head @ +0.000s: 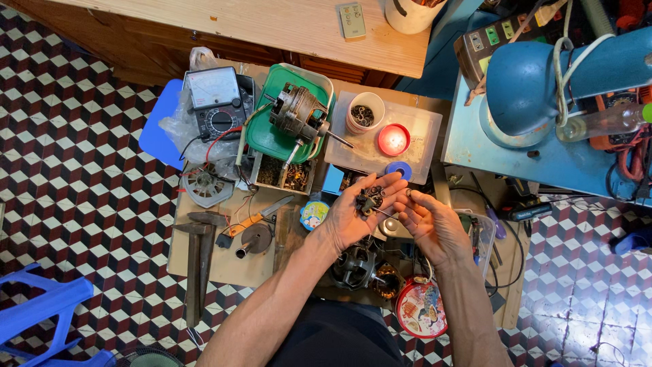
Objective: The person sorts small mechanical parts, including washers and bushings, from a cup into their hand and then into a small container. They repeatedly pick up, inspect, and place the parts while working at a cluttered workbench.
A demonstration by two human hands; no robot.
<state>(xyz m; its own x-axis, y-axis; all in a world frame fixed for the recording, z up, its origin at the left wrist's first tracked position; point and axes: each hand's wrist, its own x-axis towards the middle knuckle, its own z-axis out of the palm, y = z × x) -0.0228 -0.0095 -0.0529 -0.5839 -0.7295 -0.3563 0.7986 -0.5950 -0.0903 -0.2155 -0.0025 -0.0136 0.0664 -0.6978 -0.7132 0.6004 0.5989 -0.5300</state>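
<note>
My left hand [356,214] lies palm up and cups a heap of small dark metal parts [370,199], washers and nuts. My right hand [428,221] sits just beside it, fingertips pinching a tiny piece at the edge of the heap. Both hands hover over a low workbench. Under my wrists lies an electric motor with copper windings [360,268]. A second motor with a shaft [295,115] rests in a green tub [261,139] farther back.
An analogue multimeter [216,102] with red and black leads sits back left. A white cup of rings [365,112], a red lid [394,139], a round printed tin [421,309], a hammer [197,251], a blue desk lamp [536,88] and blue plastic stools [41,312] surround the bench.
</note>
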